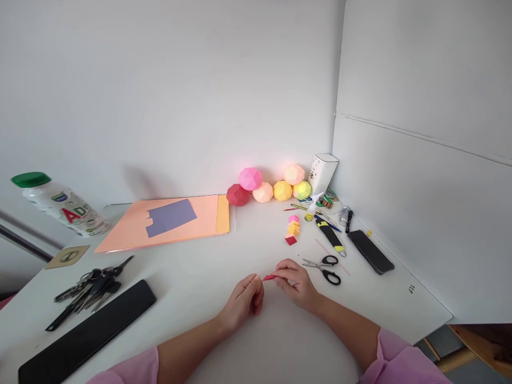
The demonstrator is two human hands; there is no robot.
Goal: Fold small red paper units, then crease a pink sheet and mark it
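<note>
As scissors (319, 264) lie nearby, the right hand (296, 285) pinches red paper (269, 277); the left hand (243, 300) curls beside it, grip unclear.

Bare left hand (242, 301) curled in, thumb uppermost | bare right hand (300, 287) pinching, thumb against fingers, just alongside | left forearm (192, 341), right forearm (347, 324) angling inward!

Pale walls (180, 96) meet behind a white table (192, 282).

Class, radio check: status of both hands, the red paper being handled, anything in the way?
Right hand pinching small red paper. Left hand at its tip, hold unclear. Scissors close beside right hand; nothing seen blocking the paper.
</note>
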